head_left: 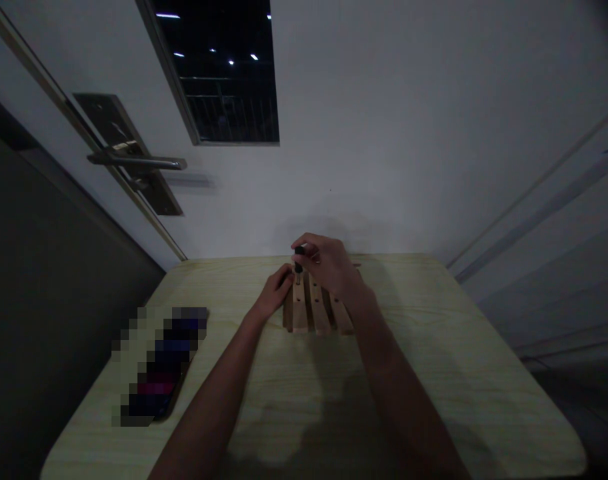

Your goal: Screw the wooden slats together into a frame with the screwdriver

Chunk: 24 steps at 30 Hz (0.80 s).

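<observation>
The right hand (328, 261) pinches a black-handled tool (299, 267) upright, tip down at the wooden slats (301, 317) beneath it; the left hand (277, 288) touches their side, its grip hard to tell from here.

White door (364, 120), pale table (434, 293), dark window (219, 40), perhaps railings (229, 112)

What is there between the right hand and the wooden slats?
A small black-handled tool, pinched by the right hand, its tip pointing down at the wooden slats. The head view shows this.
</observation>
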Each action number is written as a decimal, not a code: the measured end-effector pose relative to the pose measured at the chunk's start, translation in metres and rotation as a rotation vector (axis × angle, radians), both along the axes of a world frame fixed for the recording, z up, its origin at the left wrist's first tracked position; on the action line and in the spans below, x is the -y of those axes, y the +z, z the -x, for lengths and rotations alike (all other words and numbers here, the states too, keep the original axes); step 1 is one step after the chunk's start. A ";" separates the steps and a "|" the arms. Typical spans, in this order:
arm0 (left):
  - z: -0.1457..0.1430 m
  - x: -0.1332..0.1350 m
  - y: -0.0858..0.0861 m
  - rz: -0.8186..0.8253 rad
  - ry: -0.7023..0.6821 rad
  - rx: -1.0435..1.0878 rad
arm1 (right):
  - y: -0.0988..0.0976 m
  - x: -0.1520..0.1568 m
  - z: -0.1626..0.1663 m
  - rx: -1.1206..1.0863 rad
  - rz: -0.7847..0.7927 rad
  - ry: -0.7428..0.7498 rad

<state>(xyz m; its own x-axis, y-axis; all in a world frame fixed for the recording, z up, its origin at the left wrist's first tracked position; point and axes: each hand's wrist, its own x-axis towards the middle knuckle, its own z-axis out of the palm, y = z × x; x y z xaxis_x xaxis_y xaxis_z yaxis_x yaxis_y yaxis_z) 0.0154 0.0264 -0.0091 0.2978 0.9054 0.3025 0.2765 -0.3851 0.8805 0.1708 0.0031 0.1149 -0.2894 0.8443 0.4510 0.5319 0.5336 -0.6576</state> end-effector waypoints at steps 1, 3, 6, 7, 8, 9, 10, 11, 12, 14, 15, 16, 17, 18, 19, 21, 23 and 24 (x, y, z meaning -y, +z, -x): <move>0.000 0.000 0.000 -0.003 0.000 0.000 | 0.001 0.000 0.001 0.001 0.008 -0.012; 0.000 0.000 -0.001 -0.009 -0.005 0.003 | 0.002 0.000 0.001 0.001 0.023 -0.035; 0.000 0.000 0.000 -0.007 -0.004 0.002 | -0.001 -0.001 0.001 -0.025 0.017 -0.018; 0.000 0.000 0.000 -0.006 -0.002 0.001 | -0.003 -0.001 0.001 -0.035 0.003 -0.004; 0.000 0.000 -0.001 -0.004 0.000 0.000 | -0.004 -0.002 0.002 -0.047 -0.010 0.006; 0.000 0.000 -0.001 -0.002 0.003 -0.002 | -0.006 -0.003 0.002 -0.058 -0.026 0.007; 0.000 -0.001 -0.002 0.000 0.006 -0.003 | -0.007 -0.003 0.002 -0.058 -0.033 0.008; 0.000 -0.001 -0.002 0.001 0.010 -0.003 | -0.007 -0.004 0.002 -0.058 -0.035 0.000; 0.000 -0.001 -0.003 0.004 0.014 -0.003 | -0.008 -0.004 0.002 -0.052 -0.032 -0.011; 0.001 -0.002 -0.004 0.009 0.017 -0.004 | -0.008 -0.004 0.002 -0.026 -0.018 -0.040; 0.001 -0.001 -0.004 0.013 0.018 -0.006 | -0.008 -0.003 0.002 -0.013 -0.013 -0.054; 0.001 -0.001 -0.005 0.018 0.019 -0.009 | -0.007 -0.003 0.002 0.000 -0.013 -0.062; 0.002 -0.001 -0.005 0.024 0.023 -0.012 | -0.007 -0.002 0.002 0.007 -0.017 -0.066; 0.002 -0.001 -0.005 0.030 0.027 -0.014 | -0.007 -0.002 0.002 0.011 -0.021 -0.067; 0.002 0.000 -0.005 0.036 0.030 -0.016 | -0.007 -0.002 0.002 0.011 -0.027 -0.066; 0.001 0.000 -0.005 0.040 0.035 -0.017 | -0.006 -0.002 0.003 0.017 -0.028 -0.068; 0.001 -0.001 -0.004 0.032 0.035 -0.013 | -0.005 -0.001 0.003 0.035 -0.017 -0.081; 0.001 -0.001 -0.004 0.026 0.033 -0.010 | -0.004 -0.001 0.003 0.046 -0.012 -0.088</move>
<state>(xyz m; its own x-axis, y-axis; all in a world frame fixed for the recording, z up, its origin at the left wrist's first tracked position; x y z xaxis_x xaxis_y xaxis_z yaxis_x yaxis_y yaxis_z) 0.0147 0.0269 -0.0127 0.2709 0.9221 0.2762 0.2972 -0.3530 0.8872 0.1680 0.0037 0.1104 -0.2345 0.8619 0.4497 0.6067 0.4912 -0.6250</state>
